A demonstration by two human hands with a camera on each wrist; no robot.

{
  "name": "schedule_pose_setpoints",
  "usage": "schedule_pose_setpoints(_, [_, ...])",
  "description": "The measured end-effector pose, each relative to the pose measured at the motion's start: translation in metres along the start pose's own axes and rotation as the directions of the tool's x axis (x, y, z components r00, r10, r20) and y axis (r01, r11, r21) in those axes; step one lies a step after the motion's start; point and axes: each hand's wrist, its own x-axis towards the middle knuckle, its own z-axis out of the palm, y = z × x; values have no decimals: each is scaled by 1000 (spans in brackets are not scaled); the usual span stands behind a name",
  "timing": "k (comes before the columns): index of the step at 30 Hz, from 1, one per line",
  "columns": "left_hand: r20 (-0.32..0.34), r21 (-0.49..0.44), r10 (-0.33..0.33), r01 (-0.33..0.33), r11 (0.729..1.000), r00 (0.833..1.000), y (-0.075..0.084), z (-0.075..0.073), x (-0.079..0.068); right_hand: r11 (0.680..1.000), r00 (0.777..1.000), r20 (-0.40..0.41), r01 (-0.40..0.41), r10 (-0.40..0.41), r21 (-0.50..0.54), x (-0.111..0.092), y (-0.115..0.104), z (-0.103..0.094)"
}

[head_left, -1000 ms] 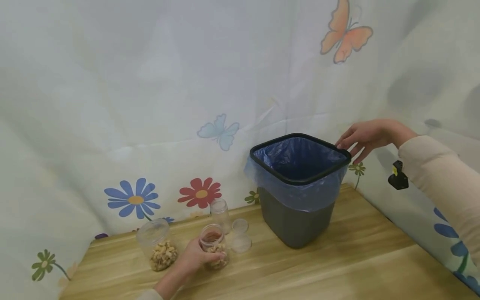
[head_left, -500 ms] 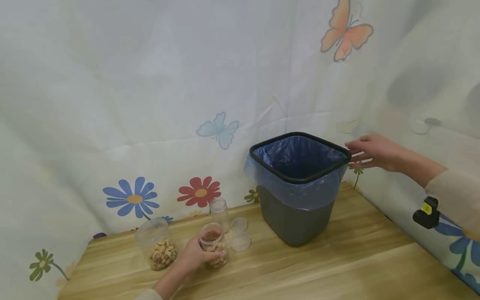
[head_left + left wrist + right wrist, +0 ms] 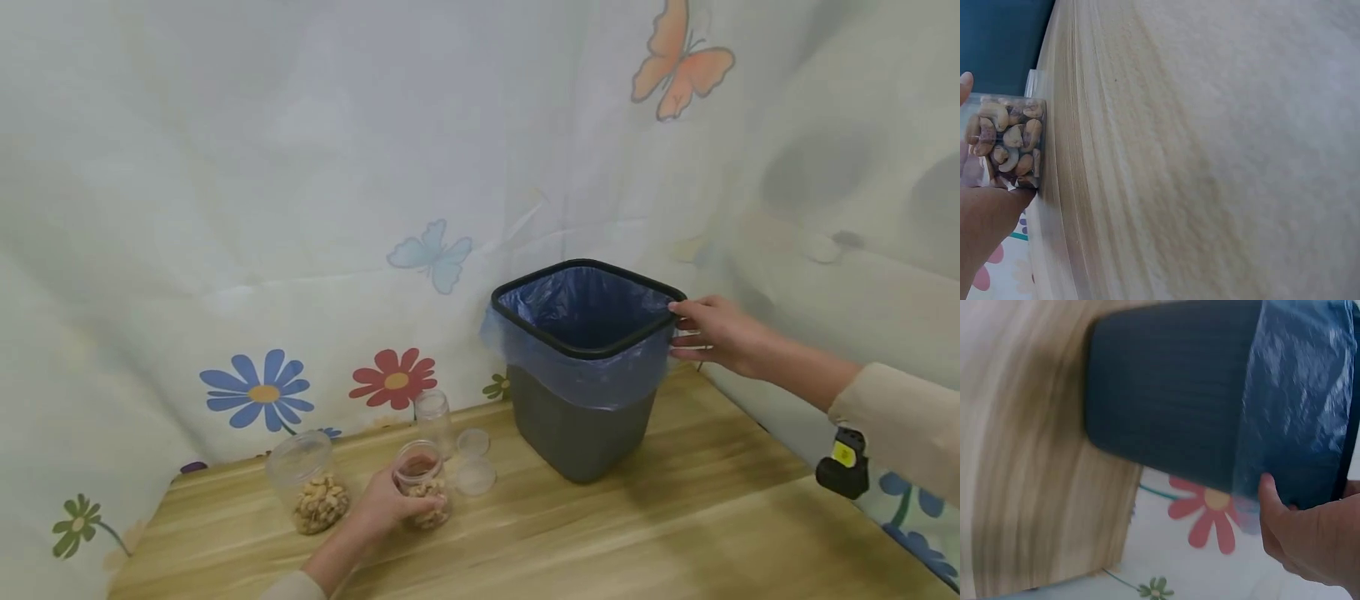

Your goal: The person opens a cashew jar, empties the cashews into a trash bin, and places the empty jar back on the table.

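My left hand (image 3: 381,503) grips a small clear jar (image 3: 420,462) of cashews, upright on the table with its mouth uncovered. In the left wrist view cashews (image 3: 1013,140) show through the jar's wall. At the right, a dark grey trash bin (image 3: 581,437) is lined with a blue plastic bag (image 3: 588,379) folded over its outside. My right hand (image 3: 723,335) is at the bin's right corner, one fingertip at the black rim (image 3: 585,353) and the other fingers, fairly straight, beside the bag. In the right wrist view a finger (image 3: 1268,490) touches the bag.
A larger clear jar (image 3: 298,457), partly filled with cashews, stands left of my left hand. Behind the held jar is a slim clear jar (image 3: 432,415), with two clear round lids (image 3: 476,475) beside it. The flower-printed wall cloth (image 3: 322,317) closes off the table's (image 3: 540,542) back and right sides.
My right hand has come from the rim's back right side down to the right corner, after standing slightly apart from the bin. The left hand and its jar stay in place.
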Motion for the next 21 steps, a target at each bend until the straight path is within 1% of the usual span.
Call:
schedule_pose_setpoints(4, [-4, 4, 5, -5, 1000, 1000, 0, 1, 4, 1000, 1000, 1, -8, 8, -6, 10, -4, -12])
schedule_pose_setpoints(7, [-10, 4, 6, -6, 1000, 1000, -1, 0, 7, 999, 1000, 4, -22, 22, 39, 17, -4, -16])
schedule_pose_setpoints(10, [-5, 11, 3, -3, 1000, 1000, -1, -1, 6, 997, 999, 9, -47, 47, 67, 15, -3, -11])
schedule_pose_setpoints(12, [-6, 28, 2, -2, 1000, 1000, 0, -2, 3, 997, 998, 15, -61, 60, 51, 9, -2, -3])
schedule_pose_setpoints(14, [0, 63, 21, -21, 998, 1000, 5, -4, -2, 998, 998, 17, -60, 60, 19, 4, -2, 7])
schedule_pose_setpoints(16, [7, 74, 17, -18, 997, 1000, 16, -7, -7, 999, 999, 9, -49, 49, 4, 2, -2, 17])
schedule_pose_setpoints(18, [15, 79, 10, -11, 997, 1000, 33, -10, -11, 999, 999, 7, -36, 36, 26, 2, -3, 26])
schedule_pose_setpoints(19, [23, 79, 14, -15, 997, 1000, 44, -12, -11, 998, 999, 11, -33, 32, 47, 3, -3, 29])
schedule_pose_setpoints(21, [19, 86, 33, -35, 996, 999, 71, -14, -11, 997, 999, 22, -40, 39, 65, 3, -4, 33])
